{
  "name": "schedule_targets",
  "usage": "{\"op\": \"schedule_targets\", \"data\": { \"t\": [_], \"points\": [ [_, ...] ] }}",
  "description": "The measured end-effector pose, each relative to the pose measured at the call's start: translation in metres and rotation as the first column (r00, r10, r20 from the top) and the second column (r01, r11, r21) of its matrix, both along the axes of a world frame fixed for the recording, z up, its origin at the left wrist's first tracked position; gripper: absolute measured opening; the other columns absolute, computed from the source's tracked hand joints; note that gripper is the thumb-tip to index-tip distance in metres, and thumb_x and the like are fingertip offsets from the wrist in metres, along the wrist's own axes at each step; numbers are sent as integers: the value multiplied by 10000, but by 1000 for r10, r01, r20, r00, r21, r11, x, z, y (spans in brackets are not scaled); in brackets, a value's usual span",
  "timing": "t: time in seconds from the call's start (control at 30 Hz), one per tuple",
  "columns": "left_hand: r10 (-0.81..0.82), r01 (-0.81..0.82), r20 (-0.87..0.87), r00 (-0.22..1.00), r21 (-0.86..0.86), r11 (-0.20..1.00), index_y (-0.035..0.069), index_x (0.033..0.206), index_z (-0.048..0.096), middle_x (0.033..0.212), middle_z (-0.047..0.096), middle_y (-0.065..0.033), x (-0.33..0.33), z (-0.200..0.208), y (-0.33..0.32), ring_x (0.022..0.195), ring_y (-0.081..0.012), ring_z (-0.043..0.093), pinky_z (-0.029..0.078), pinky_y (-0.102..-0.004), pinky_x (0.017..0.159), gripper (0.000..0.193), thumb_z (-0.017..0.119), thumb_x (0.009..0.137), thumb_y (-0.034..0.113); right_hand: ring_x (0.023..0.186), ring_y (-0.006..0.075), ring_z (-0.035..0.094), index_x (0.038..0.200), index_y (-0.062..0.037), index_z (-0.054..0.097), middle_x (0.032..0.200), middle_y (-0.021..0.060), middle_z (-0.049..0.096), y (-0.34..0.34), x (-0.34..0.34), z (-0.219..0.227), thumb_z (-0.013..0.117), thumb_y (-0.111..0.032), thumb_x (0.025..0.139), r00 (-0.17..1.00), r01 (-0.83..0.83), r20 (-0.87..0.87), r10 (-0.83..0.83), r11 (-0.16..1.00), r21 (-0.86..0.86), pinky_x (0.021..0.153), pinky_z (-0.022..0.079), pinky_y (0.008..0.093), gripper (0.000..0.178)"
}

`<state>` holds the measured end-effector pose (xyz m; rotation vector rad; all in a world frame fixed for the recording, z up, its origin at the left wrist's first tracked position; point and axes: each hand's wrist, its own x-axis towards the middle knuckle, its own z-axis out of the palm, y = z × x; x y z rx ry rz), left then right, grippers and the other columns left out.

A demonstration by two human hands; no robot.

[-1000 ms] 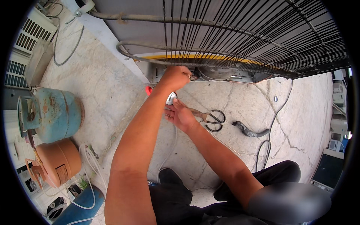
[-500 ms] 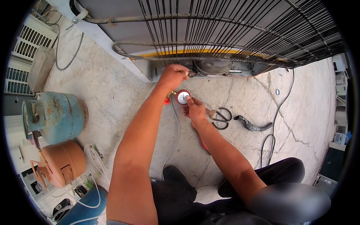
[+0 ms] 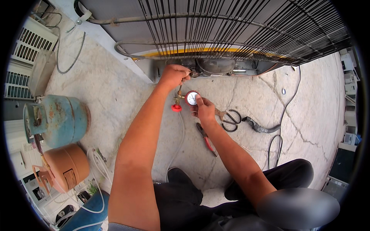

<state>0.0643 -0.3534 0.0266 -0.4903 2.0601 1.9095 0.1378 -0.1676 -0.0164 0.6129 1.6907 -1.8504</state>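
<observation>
My left hand [image 3: 174, 74] is closed on a small brass fitting at the base of the refrigerator [image 3: 216, 67], next to the black compressor. My right hand [image 3: 203, 109] grips a round pressure gauge [image 3: 191, 97] with a red rim and white dial. Below the gauge hangs a brass valve with a red knob [image 3: 176, 108], and a thin white hose [image 3: 178, 142] runs down from it toward my legs. The black condenser grille [image 3: 239, 27] of the refrigerator fills the top of the view.
Red-handled pliers [image 3: 207, 140], black-handled scissors [image 3: 230, 118] and a dark hose piece [image 3: 261, 127] lie on the cracked concrete floor. A blue gas cylinder [image 3: 54, 119] and an orange one [image 3: 63, 167] lie at the left. A black cable [image 3: 287, 100] snakes at the right.
The view has shifted so hands and tools sit lower in the frame. My right hand has closed around the gauge, and the pliers beside my forearm have come into sight.
</observation>
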Motion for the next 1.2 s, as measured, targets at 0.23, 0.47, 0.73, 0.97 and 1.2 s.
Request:
{"op": "schedule_targets", "data": {
  "t": [0.23, 0.47, 0.73, 0.97, 1.2],
  "points": [
    [-21, 16, -51, 998, -86, 996, 0, 986, 728, 810, 729, -73, -5, -1, 2, 682, -120, 633, 500, -277, 591, 192, 638, 857, 109, 820, 151, 679, 1186, -2, 614, 1009, 81, 686, -1, -1, 3, 584, -362, 983, 997, -49, 62, 54, 996, -72, 638, 531, 298, 414],
    [11, -17, -48, 999, -118, 993, -18, 1037, 707, 850, 723, -69, -4, -7, 7, 675, -96, 599, 488, -252, 602, 203, 624, 902, 111, 668, 141, 669, 1148, 10, 634, 889, 68, 698, 8, -12, 10, 609, -336, 972, 993, -119, 18, 119, 993, 21, 525, 509, 268, 389],
    [89, -90, 14, 996, 30, 996, -22, 1068, 700, 869, 725, -86, -3, 0, 17, 700, -108, 614, 509, -260, 604, 210, 624, 916, 102, 623, 106, 606, 1160, 1, 638, 841, 43, 670, 20, -18, -4, 591, -351, 982, 992, -59, -103, 69, 993, 98, 515, 508, 252, 398],
    [42, -41, -16, 999, 58, 997, -12, 1086, 689, 908, 728, -86, 1, -6, 10, 762, -114, 630, 514, -258, 629, 221, 630, 923, 125, 658, 102, 626, 1170, -8, 637, 877, 42, 683, 18, -21, -4, 577, -358, 987, 988, -96, -110, 112, 986, 136, 558, 514, 254, 399],
    [-36, 33, 33, 999, 98, 995, 23, 1137, 662, 992, 730, -67, 1, 2, 0, 813, -110, 637, 505, -280, 673, 273, 553, 943, 181, 689, 115, 648, 1178, -1, 618, 911, 55, 682, 26, -16, -6, 563, -358, 991, 982, -123, -130, 135, 988, 97, 569, 506, 248, 406]
  ]
}}
